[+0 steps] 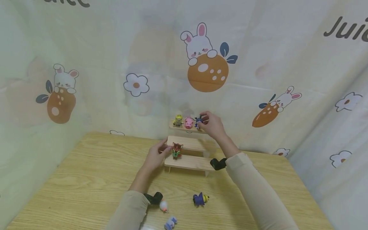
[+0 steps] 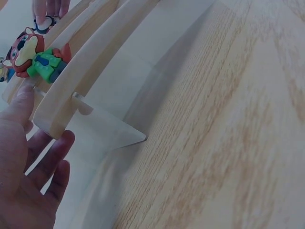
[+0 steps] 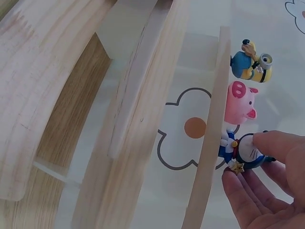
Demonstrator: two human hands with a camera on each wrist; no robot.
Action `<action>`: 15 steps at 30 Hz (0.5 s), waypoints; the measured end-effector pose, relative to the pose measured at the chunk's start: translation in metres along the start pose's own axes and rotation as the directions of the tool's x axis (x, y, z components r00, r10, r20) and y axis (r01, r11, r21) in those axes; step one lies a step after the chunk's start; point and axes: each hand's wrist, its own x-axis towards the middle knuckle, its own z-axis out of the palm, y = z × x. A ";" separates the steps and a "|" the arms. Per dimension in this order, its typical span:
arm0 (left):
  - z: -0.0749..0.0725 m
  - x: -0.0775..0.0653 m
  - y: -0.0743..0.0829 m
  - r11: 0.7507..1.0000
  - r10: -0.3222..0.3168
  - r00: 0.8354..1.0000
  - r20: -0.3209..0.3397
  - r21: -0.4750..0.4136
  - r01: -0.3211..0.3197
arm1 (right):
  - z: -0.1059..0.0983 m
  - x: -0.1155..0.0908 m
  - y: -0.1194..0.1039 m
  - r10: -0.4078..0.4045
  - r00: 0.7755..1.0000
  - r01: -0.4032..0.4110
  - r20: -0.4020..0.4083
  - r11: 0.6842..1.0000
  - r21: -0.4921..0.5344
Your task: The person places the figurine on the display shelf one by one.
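A three-tier wooden display stand (image 1: 188, 163) with clear supports stands at the back of the table. My left hand (image 1: 155, 156) holds its left end; in the left wrist view the thumb (image 2: 24, 102) lies by the step edge and the other fingers curl below. Beside that thumb, a red fox figurine (image 2: 45, 59) in green stands on the lowest step. My right hand (image 1: 212, 124) pinches a blue-and-white cat figurine (image 3: 248, 150) at the top step (image 3: 214, 109), its feet right at the board. Next to it stand a pink pig figurine (image 3: 240, 102) and a yellow minion figurine (image 3: 250, 64).
On the table (image 1: 100, 179) in front of the stand lie a purple-and-yellow figurine (image 1: 200, 199), a white figurine (image 1: 163, 206) near the left sleeve, and a pale blue figurine (image 1: 171, 223). A printed curtain (image 1: 161, 57) hangs close behind the stand.
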 end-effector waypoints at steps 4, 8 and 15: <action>0.001 0.000 0.000 1.000 -0.013 1.000 -0.001 0.007 0.013 | -0.002 -0.002 -0.001 -0.001 1.000 0.001 0.006 1.000 -0.024; 0.002 0.000 0.000 1.000 -0.014 1.000 -0.002 0.013 0.014 | -0.005 -0.007 -0.001 -0.017 1.000 0.017 0.001 0.997 -0.072; -0.001 -0.001 0.003 1.000 -0.022 1.000 0.005 0.009 0.022 | -0.005 -0.040 0.002 -0.054 0.997 0.051 -0.049 0.997 -0.057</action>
